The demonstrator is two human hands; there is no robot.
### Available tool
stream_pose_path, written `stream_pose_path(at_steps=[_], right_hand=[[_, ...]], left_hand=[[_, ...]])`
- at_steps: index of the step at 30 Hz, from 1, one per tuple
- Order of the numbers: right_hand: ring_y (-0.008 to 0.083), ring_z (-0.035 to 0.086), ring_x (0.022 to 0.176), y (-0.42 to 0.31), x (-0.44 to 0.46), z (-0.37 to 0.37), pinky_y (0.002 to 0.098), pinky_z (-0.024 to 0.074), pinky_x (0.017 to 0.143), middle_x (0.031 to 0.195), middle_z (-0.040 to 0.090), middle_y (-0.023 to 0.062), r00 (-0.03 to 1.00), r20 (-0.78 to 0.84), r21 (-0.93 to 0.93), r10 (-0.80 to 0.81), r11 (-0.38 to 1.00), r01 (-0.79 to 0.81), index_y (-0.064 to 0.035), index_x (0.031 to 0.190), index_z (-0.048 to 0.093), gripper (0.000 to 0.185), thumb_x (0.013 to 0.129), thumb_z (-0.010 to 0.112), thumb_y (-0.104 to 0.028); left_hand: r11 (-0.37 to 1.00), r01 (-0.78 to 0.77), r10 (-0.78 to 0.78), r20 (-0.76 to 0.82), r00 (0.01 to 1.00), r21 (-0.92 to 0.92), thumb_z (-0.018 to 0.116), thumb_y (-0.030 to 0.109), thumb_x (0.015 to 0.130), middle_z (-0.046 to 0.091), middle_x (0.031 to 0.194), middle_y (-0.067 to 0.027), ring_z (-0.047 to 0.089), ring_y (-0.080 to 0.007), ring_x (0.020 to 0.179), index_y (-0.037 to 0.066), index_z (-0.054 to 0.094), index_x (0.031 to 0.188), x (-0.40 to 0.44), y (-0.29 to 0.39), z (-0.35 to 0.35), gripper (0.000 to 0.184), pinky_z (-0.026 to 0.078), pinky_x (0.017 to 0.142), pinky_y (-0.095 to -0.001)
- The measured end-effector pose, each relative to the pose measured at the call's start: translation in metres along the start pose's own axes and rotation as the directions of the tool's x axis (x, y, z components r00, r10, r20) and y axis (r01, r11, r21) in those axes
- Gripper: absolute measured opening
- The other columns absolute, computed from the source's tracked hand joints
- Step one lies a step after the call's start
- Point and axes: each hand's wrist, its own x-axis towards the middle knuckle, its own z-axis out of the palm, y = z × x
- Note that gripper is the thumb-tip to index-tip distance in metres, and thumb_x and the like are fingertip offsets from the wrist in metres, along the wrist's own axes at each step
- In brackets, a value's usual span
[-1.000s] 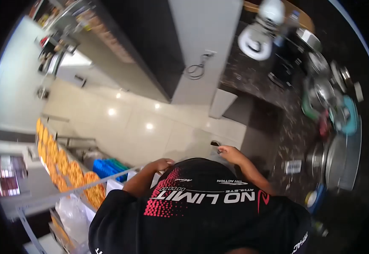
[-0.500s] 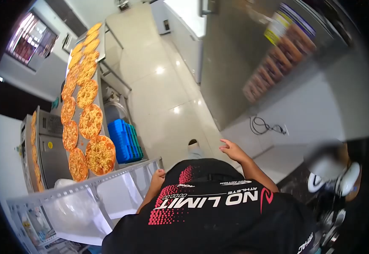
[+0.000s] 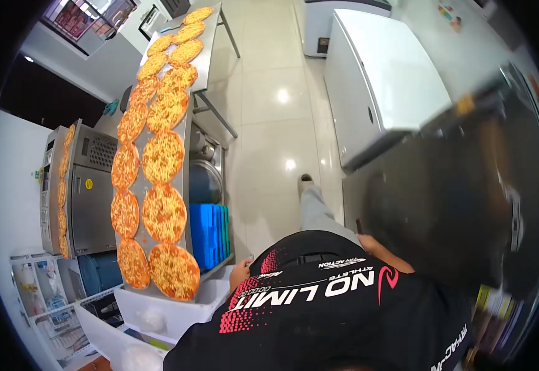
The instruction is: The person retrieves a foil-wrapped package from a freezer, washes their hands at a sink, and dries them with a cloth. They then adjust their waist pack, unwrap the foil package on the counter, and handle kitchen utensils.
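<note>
Low beside the black shirt, my left hand (image 3: 241,272) has its fingers curled in; whatever it may hold is too small to make out. My right hand (image 3: 366,242) is at the other side of the shirt, its fingers mostly hidden, with a narrow dark thing (image 3: 359,226) at its tip. Two rows of round flat breads with orange and yellow topping (image 3: 164,213) lie on a long metal table (image 3: 196,80) to the left. Blue and green crates (image 3: 207,235) stand under the table edge, near my left hand.
White bins (image 3: 176,312) stand at the lower left, near a steel oven-like unit (image 3: 90,207). A white chest freezer (image 3: 399,74) and a dark steel appliance (image 3: 430,204) line the right side. Between the two sides runs a tiled floor (image 3: 269,123).
The view has swung left, away from the dark counter, and the table now shows more fully. My right hand, spread half a second ago, has dropped lower against the shirt. One foot has stepped forward.
</note>
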Motion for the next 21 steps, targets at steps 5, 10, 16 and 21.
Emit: stream_pose_path(at_steps=[5,10,16,21], right_hand=[[0.0287,0.065,0.114,-0.173,0.141,-0.076,0.0482,0.0542,0.088,0.128,0.068,0.0216,0.892,0.262,-0.004,0.369,0.925,-0.381,-0.003,0.132,0.067,0.06,0.101,0.049,-0.052],[0.0297,0.065,0.116,-0.249,0.307,-0.073,0.0557,0.0541,0.09,0.13,0.069,0.0198,0.716,0.334,-0.156,0.613,0.785,-0.6,-0.0043,0.13,0.068,0.054,0.102,0.056,-0.049],[0.0325,0.071,0.097,-0.251,0.51,-0.043,0.0526,0.0577,0.089,0.114,0.074,0.0172,0.565,0.724,-0.334,0.396,0.918,-0.216,-0.0017,0.122,0.072,0.034,0.093,0.071,-0.019],[0.0324,0.07,0.097,-0.427,0.574,-0.127,0.0498,0.0578,0.087,0.117,0.073,0.0174,0.338,0.883,-0.239,0.324,0.933,-0.27,-0.0003,0.125,0.07,0.042,0.091,0.07,-0.026]], left_hand=[[0.981,0.056,-0.054,-0.019,0.998,0.188,0.06,0.013,0.085,0.071,0.1,-0.011,0.062,-0.0369,0.084,0.009,0.073,0.11,0.107,0.104,-0.081,0.029,0.047,0.074,-0.0452],[0.976,0.145,-0.137,-0.063,0.989,0.162,0.062,0.011,0.081,0.073,0.095,-0.0127,0.062,-0.0391,0.078,0.01,0.075,0.107,0.208,0.122,-0.144,0.029,0.046,0.07,-0.0458],[0.995,-0.008,-0.019,-0.262,0.965,-0.101,0.065,0.011,0.081,0.071,0.082,-0.0117,0.061,-0.0362,0.069,0.009,0.076,0.104,0.381,0.137,-0.192,0.025,0.046,0.065,-0.043],[0.972,0.079,-0.097,-0.072,0.993,-0.22,0.066,0.014,0.084,0.065,0.072,-0.0068,0.056,-0.026,0.062,0.003,0.073,0.099,0.569,0.159,-0.314,0.021,0.045,0.062,-0.039]])
